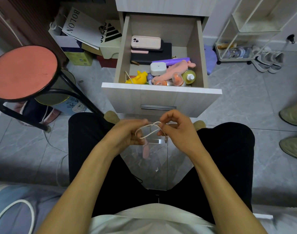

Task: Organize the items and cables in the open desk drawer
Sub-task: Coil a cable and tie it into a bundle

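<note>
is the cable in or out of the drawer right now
Out. The cable is looped between the left hand and right hand, held over the lap, in front of the open drawer.

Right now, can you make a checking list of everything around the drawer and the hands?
Surface: open drawer, wooden walls, pulled out.
Job's things: pink phone case on dark cases; white box; yellow toy; purple pen; small bottle.
Clutter: items heaped at the drawer front.
Hands: left hand and right hand both pinch the cream cable with their fingers.
Cables: cream cable looped between hands.
Surroundings: red stool, shoes, wire shelf.
</note>
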`<state>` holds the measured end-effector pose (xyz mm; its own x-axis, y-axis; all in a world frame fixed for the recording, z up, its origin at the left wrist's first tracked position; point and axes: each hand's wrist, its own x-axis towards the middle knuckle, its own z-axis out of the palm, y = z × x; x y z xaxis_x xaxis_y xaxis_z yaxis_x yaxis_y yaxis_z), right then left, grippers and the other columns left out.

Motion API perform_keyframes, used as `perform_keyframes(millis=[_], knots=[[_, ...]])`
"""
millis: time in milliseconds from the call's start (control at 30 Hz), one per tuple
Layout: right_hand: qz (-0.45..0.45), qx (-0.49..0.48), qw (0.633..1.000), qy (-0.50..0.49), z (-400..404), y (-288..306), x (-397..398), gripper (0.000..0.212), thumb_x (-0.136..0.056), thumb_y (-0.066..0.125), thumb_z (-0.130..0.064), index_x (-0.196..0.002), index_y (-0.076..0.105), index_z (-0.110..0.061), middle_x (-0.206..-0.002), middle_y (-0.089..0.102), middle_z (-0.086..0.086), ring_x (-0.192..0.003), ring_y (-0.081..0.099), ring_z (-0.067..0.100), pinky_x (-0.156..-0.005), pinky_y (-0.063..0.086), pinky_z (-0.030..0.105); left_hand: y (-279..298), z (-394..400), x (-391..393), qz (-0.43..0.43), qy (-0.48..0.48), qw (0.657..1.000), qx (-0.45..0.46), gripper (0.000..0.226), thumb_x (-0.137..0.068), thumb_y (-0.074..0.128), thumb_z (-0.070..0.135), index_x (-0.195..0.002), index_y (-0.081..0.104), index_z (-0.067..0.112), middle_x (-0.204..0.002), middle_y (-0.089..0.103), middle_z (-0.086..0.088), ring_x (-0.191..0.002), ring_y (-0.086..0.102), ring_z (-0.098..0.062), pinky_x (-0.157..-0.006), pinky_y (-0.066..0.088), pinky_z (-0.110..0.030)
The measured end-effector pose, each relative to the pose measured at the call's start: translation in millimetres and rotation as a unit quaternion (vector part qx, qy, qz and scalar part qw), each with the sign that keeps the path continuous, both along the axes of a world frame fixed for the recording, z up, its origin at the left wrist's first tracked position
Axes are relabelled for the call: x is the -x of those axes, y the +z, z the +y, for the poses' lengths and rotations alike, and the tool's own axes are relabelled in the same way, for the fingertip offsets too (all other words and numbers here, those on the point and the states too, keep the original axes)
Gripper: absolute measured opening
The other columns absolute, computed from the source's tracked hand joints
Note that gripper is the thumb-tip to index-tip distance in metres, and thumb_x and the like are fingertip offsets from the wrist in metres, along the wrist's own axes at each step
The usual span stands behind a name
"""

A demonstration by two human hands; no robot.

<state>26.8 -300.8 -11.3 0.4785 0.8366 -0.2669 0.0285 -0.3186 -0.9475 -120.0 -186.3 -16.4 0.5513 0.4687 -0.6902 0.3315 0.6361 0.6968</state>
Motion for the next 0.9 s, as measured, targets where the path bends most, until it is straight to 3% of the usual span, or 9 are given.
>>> perform_keyframes(millis=[67, 100, 267, 467, 633, 800, 900], knots=[[0.003, 0.000, 1.000, 0.002, -1.6, -0.4, -0.5, 0.012, -0.089, 0.065, -0.001, -0.089, 0.060, -0.012, -0.091, 0.064, 0.007, -0.067, 0.072, 0.019, -0.063, 0.058, 0.025, -0.3, -0.7, 0.9, 0.036, -0.064, 0.996, -0.045, 0.016, -0.089, 0.067, 0.021, -0.093, 0.075, 0.007, -0.052, 0.053, -0.003, -0.052, 0.057, -0.013, -0.062, 0.057, -0.029], [0.006, 0.000, 1.000, -0.003, -2.0, -1.1, 0.1, 0.011, -0.088, 0.065, -0.002, -0.090, 0.060, -0.011, -0.090, 0.064, 0.007, -0.067, 0.072, 0.019, -0.060, 0.057, 0.024, -1.9, -0.4, 0.1, 0.049, -0.050, 0.996, -0.063, 0.014, -0.090, 0.067, 0.019, -0.087, 0.075, 0.008, -0.053, 0.054, -0.004, -0.053, 0.057, -0.013, -0.060, 0.057, -0.027], [0.002, 0.010, 0.999, -0.042, -2.6, -6.6, 2.4, 0.012, -0.089, 0.063, 0.000, -0.087, 0.061, -0.012, -0.084, 0.064, 0.003, -0.065, 0.070, 0.013, -0.061, 0.055, 0.017, -10.8, 5.4, -1.1, 0.028, 0.170, 0.985, -0.019, 0.019, -0.098, 0.054, 0.016, -0.082, 0.061, 0.010, -0.060, 0.065, -0.002, -0.060, 0.066, -0.018, -0.055, 0.054, -0.028], [-0.002, 0.004, 0.999, -0.040, -1.2, -8.6, -0.4, 0.019, -0.090, 0.061, 0.001, -0.085, 0.061, -0.017, -0.083, 0.068, 0.004, -0.075, 0.068, 0.015, -0.068, 0.058, 0.021, -15.8, 1.1, -4.1, 0.068, 0.171, 0.982, -0.033, 0.015, -0.096, 0.055, 0.018, -0.085, 0.061, 0.010, -0.070, 0.069, -0.008, -0.066, 0.069, -0.021, -0.060, 0.054, -0.032], [0.027, 0.010, 0.997, -0.069, -1.7, -10.5, -3.3, 0.012, -0.091, 0.057, 0.004, -0.089, 0.061, -0.007, -0.083, 0.066, 0.003, -0.072, 0.071, 0.012, -0.065, 0.056, 0.019, -11.9, 2.4, -6.4, 0.041, 0.279, 0.958, -0.055, 0.013, -0.095, 0.057, 0.012, -0.088, 0.064, 0.004, -0.079, 0.071, -0.010, -0.063, 0.067, -0.017, -0.056, 0.056, -0.023], [0.053, 0.021, 0.992, -0.111, -2.8, -10.6, -3.4, 0.013, -0.091, 0.059, 0.002, -0.088, 0.063, -0.010, -0.087, 0.067, 0.009, -0.069, 0.072, 0.017, -0.062, 0.055, 0.019, -13.0, 1.4, -9.8, 0.044, 0.217, 0.974, -0.049, 0.009, -0.095, 0.060, 0.014, -0.093, 0.063, 0.005, -0.084, 0.073, -0.013, -0.063, 0.070, -0.018, -0.058, 0.058, -0.024], [0.108, -0.001, 0.986, -0.123, -2.5, -5.9, -4.6, 0.012, -0.091, 0.060, 0.003, -0.089, 0.067, -0.007, -0.088, 0.069, 0.013, -0.073, 0.073, 0.021, -0.066, 0.057, 0.022, -19.8, 4.4, -6.2, 0.094, 0.174, 0.977, -0.084, 0.020, -0.094, 0.064, 0.019, -0.105, 0.062, 0.003, -0.089, 0.073, -0.013, -0.069, 0.072, -0.020, -0.064, 0.060, -0.028]])
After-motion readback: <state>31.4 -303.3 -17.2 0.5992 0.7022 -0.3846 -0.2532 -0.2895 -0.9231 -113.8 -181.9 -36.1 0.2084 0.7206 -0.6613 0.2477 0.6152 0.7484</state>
